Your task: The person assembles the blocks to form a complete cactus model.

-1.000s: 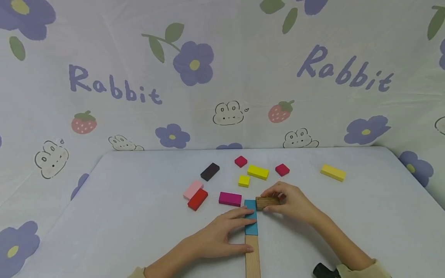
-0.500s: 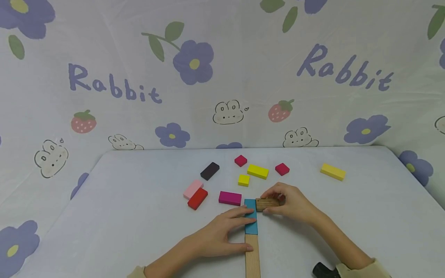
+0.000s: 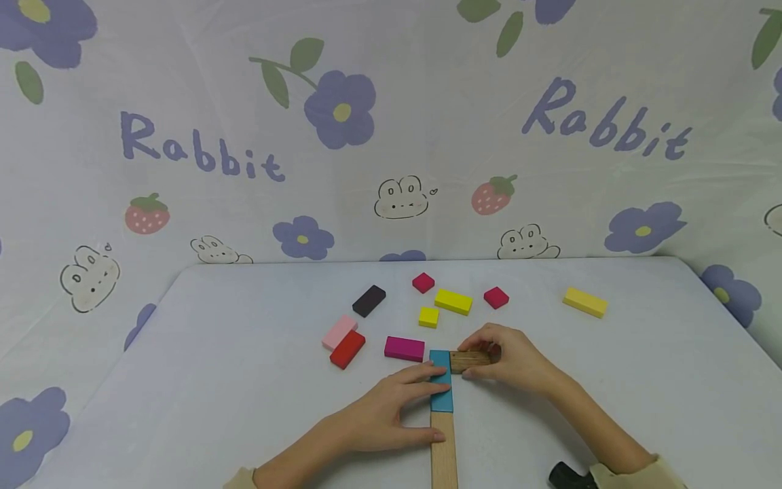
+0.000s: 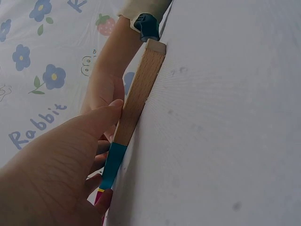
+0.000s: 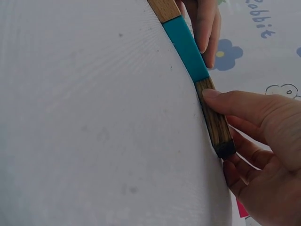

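Note:
In the head view, a blue block (image 3: 441, 401) and a light wooden block (image 3: 444, 462) lie end to end in a line. My left hand (image 3: 391, 414) reaches over them, its fingertips resting on the blue block and its thumb touching the wooden one. My right hand (image 3: 516, 356) pinches a dark brown wooden block (image 3: 467, 362) between thumb and fingers. That brown block lies crosswise against the blue block's right side, with the two far edges nearly level. In the right wrist view, the thumb presses along the brown block (image 5: 216, 125), whose dark end shows.
Beyond the hands lie a magenta block (image 3: 404, 348), a red block (image 3: 347, 350) against a pink block (image 3: 339, 333), and a black block (image 3: 369, 301). Farther back are red cubes (image 3: 423, 282), yellow blocks (image 3: 453, 302), and a pale yellow block (image 3: 585, 303) at right. A printed cloth hangs behind.
My right hand has slid the brown block slightly toward the near side along the blue block. A red bit seen by the right fingers is now hidden. My left hand stays put.

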Demonstrator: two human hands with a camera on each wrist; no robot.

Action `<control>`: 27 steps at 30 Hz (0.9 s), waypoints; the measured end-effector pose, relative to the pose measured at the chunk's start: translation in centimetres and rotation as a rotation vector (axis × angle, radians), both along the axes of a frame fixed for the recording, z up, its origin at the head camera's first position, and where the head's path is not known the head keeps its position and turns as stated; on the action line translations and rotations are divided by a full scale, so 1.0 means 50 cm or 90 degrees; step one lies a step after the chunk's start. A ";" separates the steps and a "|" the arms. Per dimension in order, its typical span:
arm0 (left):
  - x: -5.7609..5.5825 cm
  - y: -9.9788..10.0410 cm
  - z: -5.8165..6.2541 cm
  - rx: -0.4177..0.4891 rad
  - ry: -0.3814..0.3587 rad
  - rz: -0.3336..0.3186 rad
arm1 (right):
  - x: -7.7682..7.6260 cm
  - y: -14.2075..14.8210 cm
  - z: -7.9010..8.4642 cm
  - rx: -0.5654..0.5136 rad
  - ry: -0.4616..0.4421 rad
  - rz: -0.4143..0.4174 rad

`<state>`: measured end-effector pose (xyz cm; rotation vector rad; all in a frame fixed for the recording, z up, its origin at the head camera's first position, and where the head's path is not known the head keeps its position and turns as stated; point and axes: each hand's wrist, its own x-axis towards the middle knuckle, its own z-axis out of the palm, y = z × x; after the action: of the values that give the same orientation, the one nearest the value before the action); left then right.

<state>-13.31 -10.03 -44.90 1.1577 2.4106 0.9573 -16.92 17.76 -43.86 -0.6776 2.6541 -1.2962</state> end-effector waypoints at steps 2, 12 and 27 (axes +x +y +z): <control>0.000 0.000 0.000 0.000 0.001 -0.001 | 0.000 0.000 -0.001 -0.002 0.001 0.002; 0.000 0.000 -0.001 -0.002 -0.004 0.004 | -0.001 0.002 -0.001 -0.003 -0.003 0.009; 0.001 0.000 0.003 -0.004 -0.006 0.003 | -0.016 0.046 0.036 0.004 -0.018 -0.035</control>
<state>-13.26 -10.05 -44.76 1.1426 2.4078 0.9550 -17.72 20.06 -42.04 -0.5843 2.6708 -1.3007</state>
